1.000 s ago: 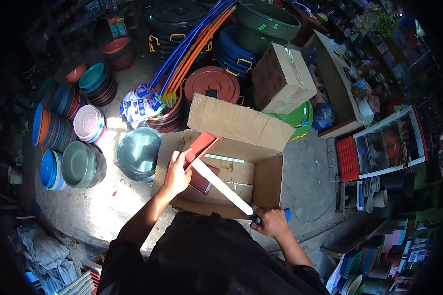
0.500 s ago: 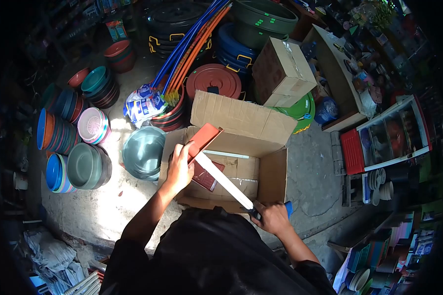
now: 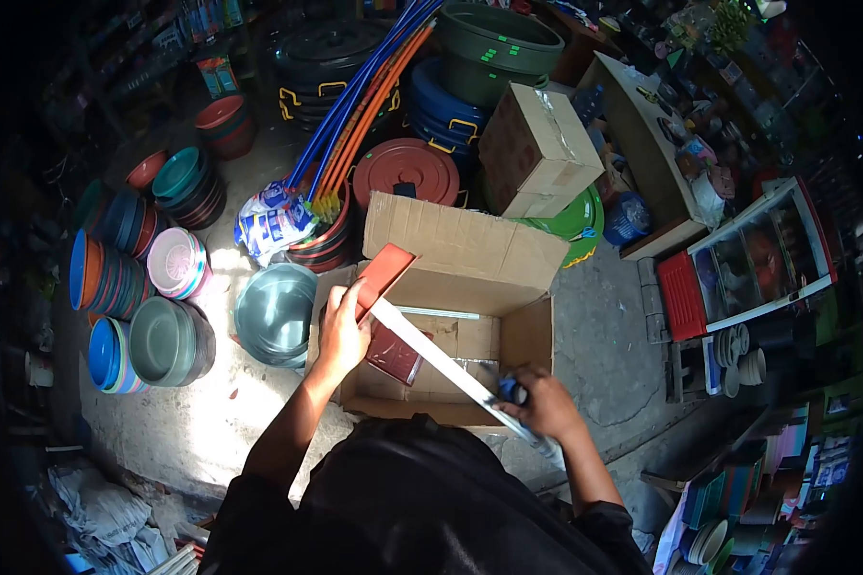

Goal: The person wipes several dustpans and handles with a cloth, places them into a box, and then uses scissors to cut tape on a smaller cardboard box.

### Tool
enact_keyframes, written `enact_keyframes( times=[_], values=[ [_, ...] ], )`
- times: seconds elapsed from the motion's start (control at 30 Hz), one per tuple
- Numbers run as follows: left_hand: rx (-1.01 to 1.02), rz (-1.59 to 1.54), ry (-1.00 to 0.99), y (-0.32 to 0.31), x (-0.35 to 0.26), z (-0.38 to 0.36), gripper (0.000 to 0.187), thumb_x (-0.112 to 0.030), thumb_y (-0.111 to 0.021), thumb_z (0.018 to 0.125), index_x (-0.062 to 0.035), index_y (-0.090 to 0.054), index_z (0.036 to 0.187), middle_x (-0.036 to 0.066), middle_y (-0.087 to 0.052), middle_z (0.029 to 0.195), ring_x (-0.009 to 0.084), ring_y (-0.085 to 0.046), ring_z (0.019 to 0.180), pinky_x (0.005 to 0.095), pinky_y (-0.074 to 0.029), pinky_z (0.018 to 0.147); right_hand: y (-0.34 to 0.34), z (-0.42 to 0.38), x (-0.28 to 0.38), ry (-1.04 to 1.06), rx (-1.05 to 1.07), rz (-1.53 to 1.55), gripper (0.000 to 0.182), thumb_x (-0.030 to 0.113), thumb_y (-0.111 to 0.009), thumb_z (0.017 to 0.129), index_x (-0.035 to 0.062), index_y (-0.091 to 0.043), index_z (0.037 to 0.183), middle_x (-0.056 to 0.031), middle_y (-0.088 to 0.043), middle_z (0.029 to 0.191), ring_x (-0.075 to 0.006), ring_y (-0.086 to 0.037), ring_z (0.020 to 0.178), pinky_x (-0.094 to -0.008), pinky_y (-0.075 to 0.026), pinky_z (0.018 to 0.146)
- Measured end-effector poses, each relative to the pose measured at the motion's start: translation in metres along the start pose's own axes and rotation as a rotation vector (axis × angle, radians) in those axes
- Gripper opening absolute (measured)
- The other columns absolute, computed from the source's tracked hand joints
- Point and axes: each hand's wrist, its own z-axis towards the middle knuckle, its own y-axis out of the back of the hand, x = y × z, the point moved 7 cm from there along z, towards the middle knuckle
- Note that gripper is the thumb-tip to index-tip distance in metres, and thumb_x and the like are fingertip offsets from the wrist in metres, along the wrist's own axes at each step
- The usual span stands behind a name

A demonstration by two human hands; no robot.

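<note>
My left hand (image 3: 343,337) is closed round a red rectangular piece (image 3: 386,275), held over the left side of an open cardboard box (image 3: 527,340). From that piece a long, straight white strip (image 3: 431,352) slants down to the right, its far end blurred. My right hand (image 3: 547,407) is closed by the strip's lower part, with a small blue object (image 3: 512,389) at its fingers; its exact kind I cannot tell. Inside the box lie a dark red flat piece (image 3: 394,354) and a thin white rod (image 3: 438,312).
Stacked basins (image 3: 163,335) and a grey-green basin (image 3: 276,309) stand on the left. Behind the box are a red lidded tub (image 3: 407,172), blue and orange poles (image 3: 362,105) and a closed carton (image 3: 547,144). A red-framed glass case (image 3: 758,259) stands on the right.
My right hand has moved slightly up and turned, bringing the blue object to its left side. More of the white strip shows past the hand. My left hand keeps its grip on the red piece.
</note>
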Motion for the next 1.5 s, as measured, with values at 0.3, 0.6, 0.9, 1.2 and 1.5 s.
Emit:
enact_keyframes(
  times=[0.3, 0.6, 0.9, 1.2, 1.5],
  values=[
    [-0.025, 0.119, 0.064, -0.016, -0.018, -0.013, 0.074, 0.009, -0.067, 0.066, -0.0094, -0.046, 0.135, 0.013, -0.050, 0.112, 0.0366, -0.051, 0.109, 0.0477, -0.038, 0.094, 0.024, 0.054, 0.001, -0.241, -0.427, 0.675, 0.049, 0.002, -0.066, 0.075, -0.0038, -0.052, 0.121, -0.0222, -0.063, 0.106, -0.0327, -0.062, 0.100, -0.0340, -0.044, 0.095],
    [-0.178, 0.079, -0.040, -0.012, -0.044, -0.013, 0.057, -0.015, -0.068, 0.076, -0.0087, -0.053, 0.131, 0.011, -0.054, 0.116, 0.0350, -0.053, 0.111, 0.0482, -0.039, 0.092, -0.035, 0.104, 0.104, 0.112, -0.136, 0.269, 0.094, 0.039, -0.078, 0.069, -0.0067, -0.034, 0.138, -0.0345, -0.026, 0.147, -0.0487, -0.024, 0.138, -0.0496, -0.027, 0.113],
    [-0.166, -0.076, -0.161, -0.013, -0.066, -0.021, 0.059, 0.000, -0.068, 0.072, -0.0032, -0.052, 0.128, 0.018, -0.052, 0.110, 0.0415, -0.052, 0.112, 0.0497, -0.042, 0.097, -0.061, 0.130, 0.078, -0.027, 0.729, 0.978, 0.055, 0.036, -0.082, 0.073, 0.0068, -0.064, 0.115, -0.0084, -0.068, 0.103, -0.0217, -0.064, 0.096, -0.0340, -0.050, 0.087],
    [-0.052, 0.007, -0.120, -0.029, -0.055, -0.033, 0.063, 0.006, -0.059, 0.068, -0.0057, -0.052, 0.130, 0.016, -0.052, 0.117, 0.0377, -0.050, 0.115, 0.0488, -0.036, 0.098, -0.096, 0.131, 0.057, 0.243, 0.408, 0.702, 0.057, 0.032, -0.078, 0.074, 0.0031, -0.056, 0.118, -0.0112, -0.067, 0.103, -0.0242, -0.063, 0.092, -0.0354, -0.049, 0.085],
    [-0.221, 0.028, 0.071, 0.024, 0.024, -0.012, 0.063, 0.014, -0.063, 0.065, -0.0020, -0.053, 0.126, 0.018, -0.053, 0.109, 0.0372, -0.053, 0.106, 0.0425, -0.043, 0.095, -0.062, 0.033, -0.044, 0.104, 0.702, 0.441, 0.048, 0.042, -0.075, 0.080, 0.0086, -0.063, 0.112, -0.0097, -0.061, 0.112, -0.0231, -0.058, 0.103, -0.0344, -0.045, 0.090]
  ],
)
